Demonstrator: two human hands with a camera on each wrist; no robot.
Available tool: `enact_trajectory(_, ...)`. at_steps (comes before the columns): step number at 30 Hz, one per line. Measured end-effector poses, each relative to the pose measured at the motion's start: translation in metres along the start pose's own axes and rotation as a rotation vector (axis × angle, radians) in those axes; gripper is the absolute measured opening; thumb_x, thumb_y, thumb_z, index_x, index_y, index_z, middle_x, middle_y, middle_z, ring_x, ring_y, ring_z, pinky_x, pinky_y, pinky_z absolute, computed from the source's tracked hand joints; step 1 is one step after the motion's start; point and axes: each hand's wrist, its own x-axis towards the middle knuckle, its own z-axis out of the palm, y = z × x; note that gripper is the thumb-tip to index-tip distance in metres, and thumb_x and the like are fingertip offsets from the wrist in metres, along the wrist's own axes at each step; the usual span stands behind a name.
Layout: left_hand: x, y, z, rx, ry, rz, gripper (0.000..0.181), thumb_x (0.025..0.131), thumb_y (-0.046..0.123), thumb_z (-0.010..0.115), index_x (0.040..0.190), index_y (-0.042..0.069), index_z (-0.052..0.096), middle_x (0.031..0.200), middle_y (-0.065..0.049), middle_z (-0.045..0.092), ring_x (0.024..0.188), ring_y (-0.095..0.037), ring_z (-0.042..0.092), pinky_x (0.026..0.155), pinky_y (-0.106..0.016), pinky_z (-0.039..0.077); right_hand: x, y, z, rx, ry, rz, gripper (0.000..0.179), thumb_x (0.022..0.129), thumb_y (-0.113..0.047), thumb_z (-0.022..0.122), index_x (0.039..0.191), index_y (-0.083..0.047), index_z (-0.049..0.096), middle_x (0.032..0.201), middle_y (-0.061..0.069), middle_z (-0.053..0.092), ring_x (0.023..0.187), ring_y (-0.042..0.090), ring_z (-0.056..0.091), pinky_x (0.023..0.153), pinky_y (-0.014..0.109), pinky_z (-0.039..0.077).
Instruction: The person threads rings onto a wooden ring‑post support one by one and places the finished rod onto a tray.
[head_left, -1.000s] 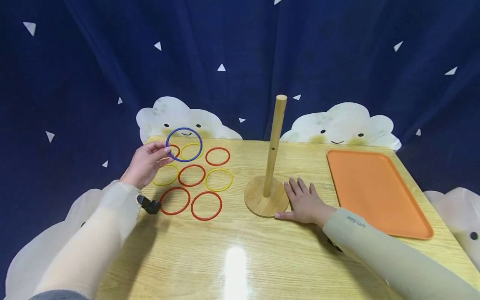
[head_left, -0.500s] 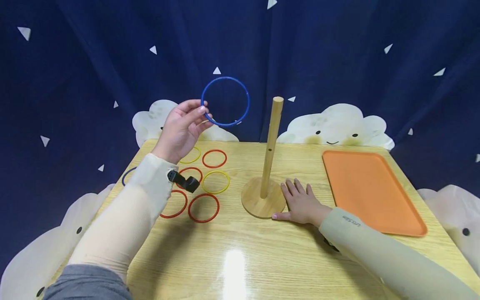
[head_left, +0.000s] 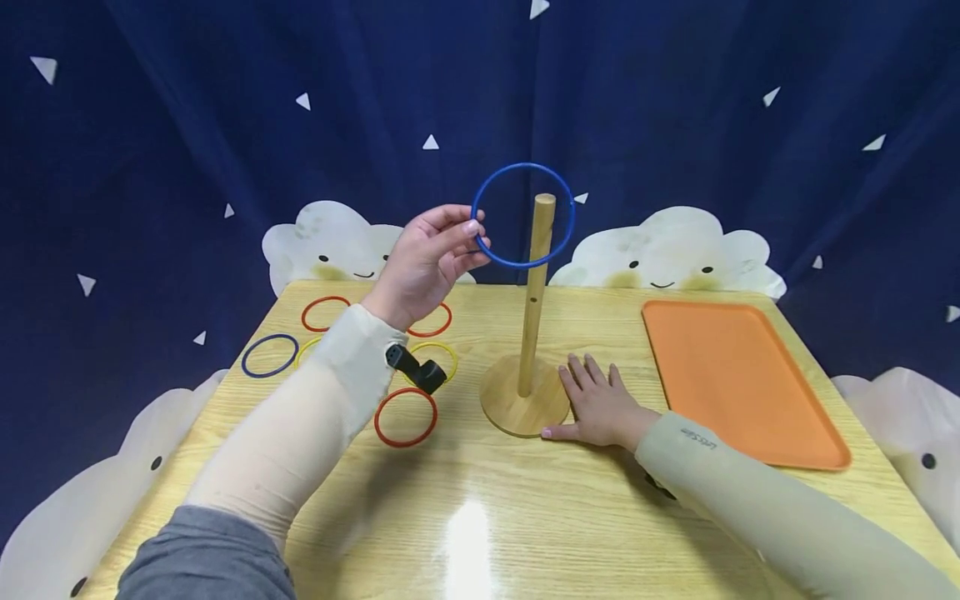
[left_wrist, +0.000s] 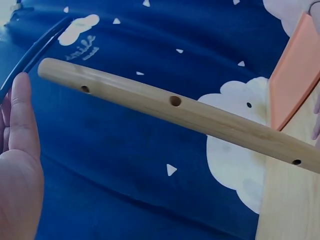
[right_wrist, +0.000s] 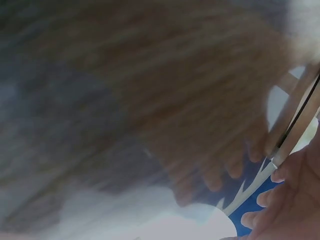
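My left hand pinches a thin blue ring between thumb and fingers, raised at the top of a wooden post. In the head view the post's tip shows inside the ring's outline, and the ring's lower edge crosses in front of the post. From the left wrist, the ring appears beyond the post's tip, apart from it. My right hand lies with fingers spread at the right edge of the post's round base, touching it. The right wrist view is mostly a dim, blurred tabletop.
Red and yellow rings lie left of the base, among them a red ring; my left forearm hides some. Another blue ring lies at the table's left. An orange tray lies on the right. A dark blue curtain hangs behind.
My left hand has lifted the blue ring from above the other rings and carried it rightward to the post's top. The right hand has stayed at the base.
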Motion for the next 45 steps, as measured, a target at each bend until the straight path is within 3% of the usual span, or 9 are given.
enact_trajectory(9, 0.0, -0.023, -0.006, 0.003, -0.006, -0.061, 0.036, 0.103, -0.014, 0.044, 0.092, 0.006, 0.072, 0.084, -0.007, 0.068, 0.074, -0.015, 0.068, 0.071, -0.024, 0.06, -0.001, -0.003, -0.003, 0.003, 0.005, -0.002, 0.116, 0.088, -0.08, 0.057, 0.16, 0.004, 0.025, 0.166, 0.029, 0.014, 0.151, 0.052, 0.011, 0.115, 0.076, 0.014)
enact_trajectory(18, -0.01, -0.052, -0.019, 0.06, 0.057, -0.202, 0.029, 0.104, -0.009, 0.048, 0.092, 0.008, 0.068, 0.09, -0.003, 0.069, 0.076, -0.012, 0.065, 0.073, -0.025, 0.06, -0.001, -0.005, -0.005, 0.021, 0.0, 0.008, 0.113, 0.089, -0.077, 0.059, 0.161, 0.002, 0.024, 0.166, 0.03, 0.014, 0.151, 0.052, 0.011, 0.115, 0.076, 0.013)
enact_trajectory(22, -0.015, -0.079, -0.031, 0.128, 0.105, -0.283, 0.02, 0.104, -0.009, 0.05, 0.097, 0.003, 0.064, 0.09, -0.005, 0.066, 0.076, -0.012, 0.065, 0.075, -0.025, 0.06, -0.001, -0.005, -0.005, 0.017, 0.001, 0.015, 0.112, 0.089, -0.078, 0.059, 0.162, 0.0, 0.025, 0.166, 0.03, 0.014, 0.151, 0.052, 0.011, 0.115, 0.076, 0.013)
enact_trajectory(27, -0.032, -0.124, -0.052, 0.252, 0.183, -0.45, 0.008, 0.103, -0.008, 0.053, 0.107, -0.006, 0.06, 0.091, -0.009, 0.061, 0.075, -0.013, 0.065, 0.082, -0.03, 0.061, -0.001, -0.004, -0.005, 0.013, 0.003, 0.022, 0.113, 0.088, -0.079, 0.058, 0.162, 0.0, 0.026, 0.166, 0.03, 0.015, 0.151, 0.052, 0.011, 0.115, 0.076, 0.013)
enact_trajectory(34, -0.046, -0.165, -0.078, 0.352, 0.244, -0.579, 0.019, 0.102, -0.007, 0.056, 0.118, -0.018, 0.056, 0.095, -0.017, 0.06, 0.073, -0.014, 0.063, 0.079, -0.029, 0.061, 0.001, -0.003, -0.002, 0.015, 0.004, 0.028, 0.112, 0.087, -0.079, 0.058, 0.162, -0.002, 0.026, 0.166, 0.03, 0.016, 0.151, 0.052, 0.012, 0.115, 0.076, 0.014)
enact_trajectory(40, -0.048, -0.173, -0.079, 0.408, 0.25, -0.65, 0.021, 0.102, -0.007, 0.057, 0.119, -0.019, 0.057, 0.087, -0.012, 0.06, 0.072, -0.013, 0.061, 0.08, -0.029, 0.061, -0.002, -0.004, -0.003, 0.03, -0.006, 0.026, 0.112, 0.088, -0.079, 0.058, 0.163, -0.002, 0.025, 0.166, 0.03, 0.015, 0.152, 0.052, 0.01, 0.115, 0.076, 0.013)
enact_trajectory(45, -0.046, -0.173, -0.075, 0.463, 0.265, -0.679, 0.017, 0.101, -0.006, 0.059, 0.115, -0.016, 0.061, 0.084, -0.01, 0.06, 0.068, -0.012, 0.062, 0.073, -0.025, 0.061, 0.0, -0.002, -0.001, 0.025, 0.012, 0.017, 0.115, 0.086, -0.082, 0.057, 0.162, -0.002, 0.025, 0.166, 0.03, 0.014, 0.151, 0.052, 0.01, 0.115, 0.076, 0.013)
